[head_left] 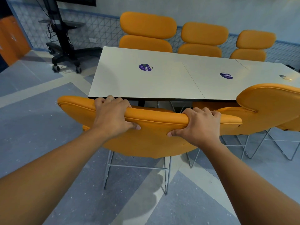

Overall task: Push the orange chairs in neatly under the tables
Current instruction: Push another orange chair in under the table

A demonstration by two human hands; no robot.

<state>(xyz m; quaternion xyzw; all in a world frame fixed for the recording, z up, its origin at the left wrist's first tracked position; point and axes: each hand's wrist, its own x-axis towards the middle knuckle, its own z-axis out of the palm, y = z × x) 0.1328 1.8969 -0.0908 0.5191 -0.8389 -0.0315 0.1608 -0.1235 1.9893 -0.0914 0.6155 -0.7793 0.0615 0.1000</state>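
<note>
An orange chair (152, 137) with a padded backrest and grey wire legs stands right in front of me, its back top close to the near edge of the white table (162, 82). My left hand (112, 116) grips the top of the backrest left of centre, fingers over the far side, thumb on the near side. My right hand (199, 124) grips the same top edge right of centre. The chair's seat is hidden under the table edge.
A second orange chair (267, 108) stands close on the right, touching or overlapping mine. Three orange chairs (203, 38) line the table's far side by the wall. A black wheeled screen stand (65, 46) is at the far left. Open floor lies left.
</note>
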